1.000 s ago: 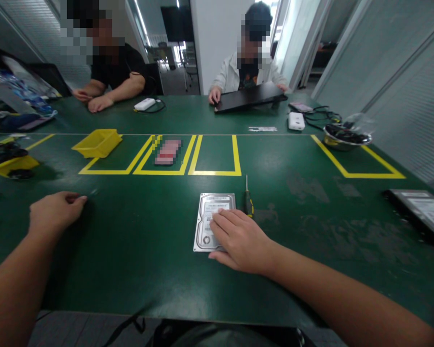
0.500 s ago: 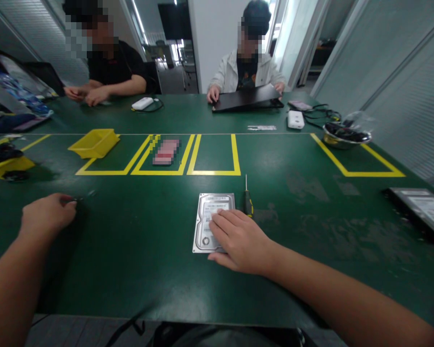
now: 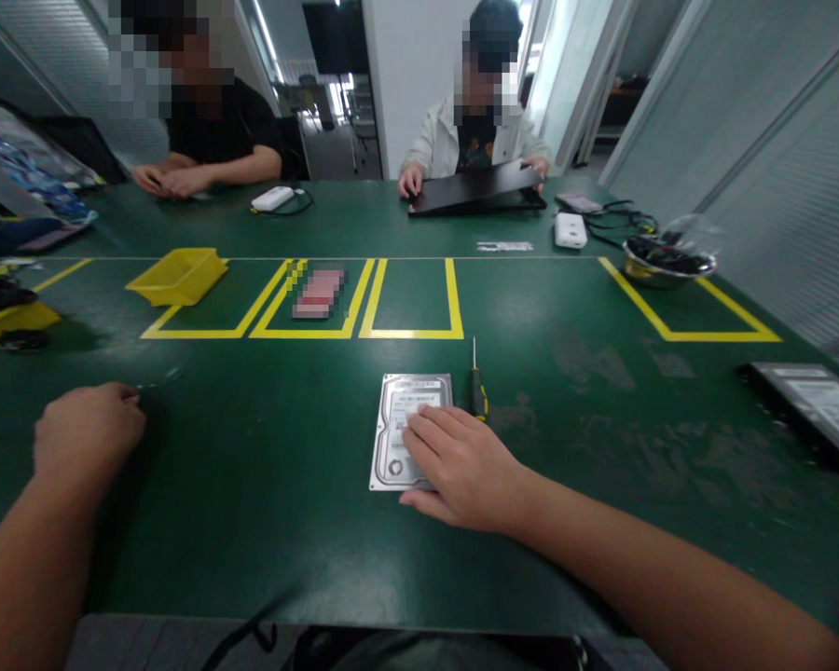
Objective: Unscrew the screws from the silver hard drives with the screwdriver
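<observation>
A silver hard drive (image 3: 386,447) with a white label lies flat on the green table. My right hand (image 3: 465,471) rests over its right part, fingers stretched out on the label and thumb by the near edge. Just right of the drive is a screwdriver (image 3: 478,391) with a black and yellow handle, tip pointing away from me. Far to the left, my left hand (image 3: 88,433) is low over the table with its fingers curled together. Tiny bits (image 3: 150,385), perhaps screws, lie by its fingertips; whatever it pinches is hidden.
Yellow tape marks areas on the table. A yellow bin (image 3: 180,278) and a blurred pink item (image 3: 320,294) stand beyond the drive. Another drive-like unit (image 3: 815,410) lies at right, a bowl of black parts (image 3: 669,261) behind it. Two people sit opposite, one holding a black panel (image 3: 475,189).
My left hand has turned slightly, so its fingertips show less, and it stays by the small bits. The right hand remains on the hard drive. The view has shifted slightly.
</observation>
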A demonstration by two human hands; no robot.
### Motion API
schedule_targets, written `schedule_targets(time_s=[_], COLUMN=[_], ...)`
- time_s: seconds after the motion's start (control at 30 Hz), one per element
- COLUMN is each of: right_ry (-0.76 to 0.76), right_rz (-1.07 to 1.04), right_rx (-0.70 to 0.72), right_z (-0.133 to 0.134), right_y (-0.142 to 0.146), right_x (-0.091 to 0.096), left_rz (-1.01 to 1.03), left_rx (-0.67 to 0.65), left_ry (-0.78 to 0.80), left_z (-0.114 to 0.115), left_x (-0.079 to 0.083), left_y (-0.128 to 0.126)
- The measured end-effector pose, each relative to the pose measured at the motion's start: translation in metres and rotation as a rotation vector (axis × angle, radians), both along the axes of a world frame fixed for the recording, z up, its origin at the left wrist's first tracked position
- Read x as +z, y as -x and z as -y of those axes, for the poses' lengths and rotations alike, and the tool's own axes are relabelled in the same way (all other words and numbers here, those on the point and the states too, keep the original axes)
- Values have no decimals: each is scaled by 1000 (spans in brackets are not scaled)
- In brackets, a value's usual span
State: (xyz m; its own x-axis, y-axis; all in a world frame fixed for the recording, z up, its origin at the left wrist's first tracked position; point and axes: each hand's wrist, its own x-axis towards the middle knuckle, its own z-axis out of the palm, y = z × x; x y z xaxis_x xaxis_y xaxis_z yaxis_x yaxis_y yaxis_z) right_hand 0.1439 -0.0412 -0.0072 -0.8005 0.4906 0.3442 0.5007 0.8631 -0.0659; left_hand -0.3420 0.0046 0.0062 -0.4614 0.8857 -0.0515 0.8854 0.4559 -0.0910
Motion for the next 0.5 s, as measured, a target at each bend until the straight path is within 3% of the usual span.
schedule_targets(time_s=[0.2,0.5], right_ry=[-20,-16], right_rz=[8,1], right_rx=[-6,-3], right_z=[0,0], right_y=[0,0], right_x=[0,-1], left_rz=[-128,-132], left_rx=[66,75], left_ry=[141,104], left_z=[2,-1], left_x=[10,9], left_y=[-22,-25])
